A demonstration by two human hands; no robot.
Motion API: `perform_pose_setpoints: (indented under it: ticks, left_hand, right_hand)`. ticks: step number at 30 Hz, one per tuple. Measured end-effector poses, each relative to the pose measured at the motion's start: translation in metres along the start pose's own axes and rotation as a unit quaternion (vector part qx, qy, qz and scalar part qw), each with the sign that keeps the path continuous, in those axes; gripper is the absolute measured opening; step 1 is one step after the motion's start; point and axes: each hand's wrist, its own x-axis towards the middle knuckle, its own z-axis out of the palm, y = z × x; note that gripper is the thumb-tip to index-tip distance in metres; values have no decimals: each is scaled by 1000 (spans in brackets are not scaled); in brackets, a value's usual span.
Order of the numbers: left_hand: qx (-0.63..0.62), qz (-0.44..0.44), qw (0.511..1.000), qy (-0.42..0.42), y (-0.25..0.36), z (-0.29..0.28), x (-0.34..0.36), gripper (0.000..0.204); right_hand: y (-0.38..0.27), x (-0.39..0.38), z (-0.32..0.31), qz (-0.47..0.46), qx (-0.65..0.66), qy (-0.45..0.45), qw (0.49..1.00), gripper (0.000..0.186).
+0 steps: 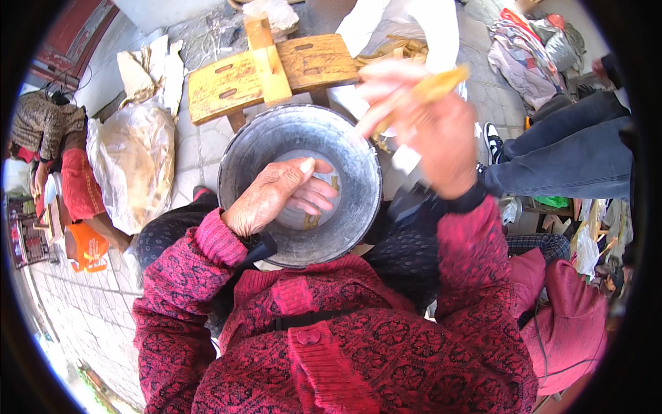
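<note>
Two bare hands at work around a grey metal basin, which sits in the lap of a person in a red-and-black knitted cardigan. Left hand over the basin's inside: thumb raised, fingers loosely curved and lying side by side, nothing seen in their grip; whether they touch the basin, cannot tell. Yellowish patches show on the basin floor past the fingers; pieces or markings, unclear. Right hand raised just beyond the basin's right rim, badly blurred, a yellow-orange strip held in it, one end sticking out to the right; exact pinch cannot be told, though some fingers reach out toward the left.

Beyond the basin: wooden bench with a crosswise wooden block on top. Past the right rim, farther off, a white sheet beside yellowish strips. Left of the basin: clear plastic bag, bulging. Well right of it: another person's dark trouser legs and a black-and-white shoe
</note>
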Motion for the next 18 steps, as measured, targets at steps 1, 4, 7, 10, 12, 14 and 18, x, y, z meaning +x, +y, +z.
perform_pose_setpoints:
  ticks: [1, 4, 7, 10, 12, 14, 18]
  left_hand:
    - [-60, -3, 997, -42, 5, 5, 2, 62]
    - [-190, -32, 980, -42, 22, 11, 1, 58]
    - [-237, 52, 970, -28, 39, 7, -1, 43]
    - [-230, 86, 969, 0, 55, -7, -5, 25]
    - [-240, 70, 968, -35, 62, -16, -5, 16]
    - [-118, 13, 987, 105, 63, -18, -8, 12]
    - [3, 43, 998, 50, 59, -12, -10, 10]
  right_hand:
    - [-6, -5, 15, 18, 34, -73, 997, 25]
    - [10, -14, 85, -147, -78, -148, 975, 20]
    - [22, -27, 118, -142, -55, -219, 964, 37]
    - [20, -31, 101, 125, 121, -299, 938, 34]
    - [20, -17, 96, -59, 130, -113, 983, 19]
    - [23, 3, 70, -163, -53, -21, 985, 26]
    - [37, 26, 56, -289, -253, 54, 922, 22]
